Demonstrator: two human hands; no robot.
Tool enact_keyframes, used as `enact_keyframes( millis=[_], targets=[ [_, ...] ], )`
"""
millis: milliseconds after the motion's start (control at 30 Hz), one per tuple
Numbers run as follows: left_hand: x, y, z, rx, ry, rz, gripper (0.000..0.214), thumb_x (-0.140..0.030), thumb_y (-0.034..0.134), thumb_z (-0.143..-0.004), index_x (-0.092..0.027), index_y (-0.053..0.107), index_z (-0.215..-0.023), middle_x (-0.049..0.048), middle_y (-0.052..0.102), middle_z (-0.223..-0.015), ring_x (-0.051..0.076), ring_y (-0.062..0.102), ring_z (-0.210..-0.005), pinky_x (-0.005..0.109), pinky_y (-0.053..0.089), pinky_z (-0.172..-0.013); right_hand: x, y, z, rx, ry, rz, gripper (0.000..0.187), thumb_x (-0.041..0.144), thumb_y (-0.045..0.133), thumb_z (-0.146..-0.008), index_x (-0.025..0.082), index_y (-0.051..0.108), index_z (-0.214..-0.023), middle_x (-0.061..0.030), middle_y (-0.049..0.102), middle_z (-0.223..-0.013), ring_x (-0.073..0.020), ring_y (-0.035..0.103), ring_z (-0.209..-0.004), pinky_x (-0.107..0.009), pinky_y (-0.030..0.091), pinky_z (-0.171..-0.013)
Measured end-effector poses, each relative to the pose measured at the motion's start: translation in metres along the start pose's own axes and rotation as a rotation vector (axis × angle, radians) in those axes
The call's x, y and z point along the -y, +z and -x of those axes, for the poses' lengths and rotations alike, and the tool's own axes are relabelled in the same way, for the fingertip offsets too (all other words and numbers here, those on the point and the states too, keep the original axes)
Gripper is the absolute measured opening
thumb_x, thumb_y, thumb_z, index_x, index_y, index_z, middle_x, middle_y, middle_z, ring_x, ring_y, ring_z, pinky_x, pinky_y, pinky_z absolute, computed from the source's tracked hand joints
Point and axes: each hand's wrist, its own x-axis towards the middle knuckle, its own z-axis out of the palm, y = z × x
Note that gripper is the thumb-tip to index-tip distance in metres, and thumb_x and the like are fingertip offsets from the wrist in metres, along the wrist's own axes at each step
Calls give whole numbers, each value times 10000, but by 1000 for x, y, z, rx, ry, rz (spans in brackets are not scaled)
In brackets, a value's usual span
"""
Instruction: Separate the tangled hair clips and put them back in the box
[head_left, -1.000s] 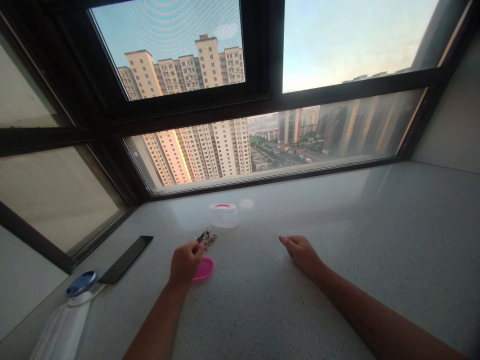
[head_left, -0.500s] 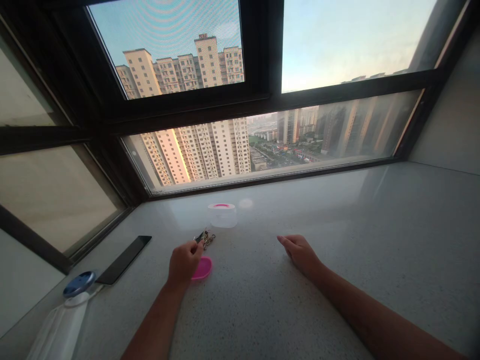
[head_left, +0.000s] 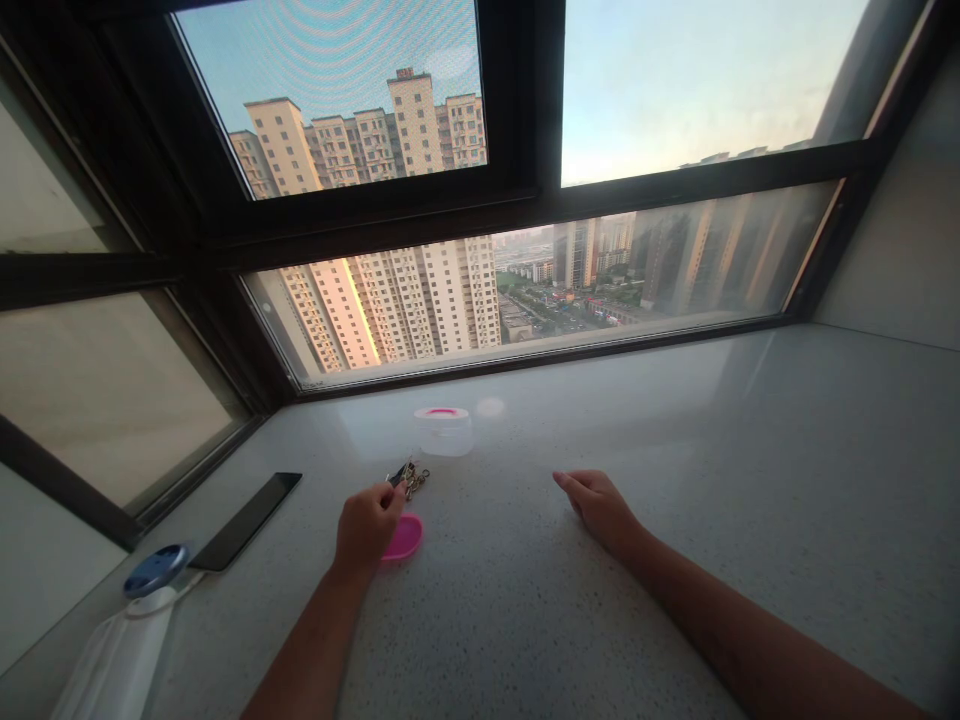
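Observation:
My left hand [head_left: 369,525] is closed, with thumb and forefinger pinched at the near edge of a small bunch of keys [head_left: 415,481], metallic with a dark part. Its other fingers are curled in. Just below those fingers lies a shallow pink oval dish or lid [head_left: 406,537], partly hidden behind the hand. Beyond the keys stands a clear plastic box [head_left: 444,438] with a white lid and pink handle. Off to the right, my right hand [head_left: 597,503] rests on the speckled surface in a loose fist. Nothing shows in it, and its fingertips are tucked under.
A black tablet-like slab [head_left: 247,520] lies at the left. Nearer are a round blue device [head_left: 156,570] and a white power strip [head_left: 116,660] with a cable. The pale speckled sill [head_left: 712,430] runs up to a dark window frame [head_left: 540,362].
Both hands, the keys and the other objects hold their places. The whole view has shifted by only a few pixels.

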Motion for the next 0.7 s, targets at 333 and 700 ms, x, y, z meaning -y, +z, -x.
enact_keyframes(
  millis=[333,700],
  targets=[
    [1,1,0,9,2,5,458,-467,397,-829,-164,496,-500,-18,464,-444,115,431,-442,219,252,-487,-1,0,-1,5,-6,-3,424,464,434,-801,216,282,-492,63,231,-443,-89,211,-430,-251,170,-454],
    [0,0,0,-7,4,4,436,-451,423,-806,-168,463,-476,-23,439,-432,109,410,-434,224,241,-493,1,0,-1,1,-1,-7,427,484,432,-790,221,276,-492,65,228,-437,-91,218,-424,-249,175,-451]
  ],
)
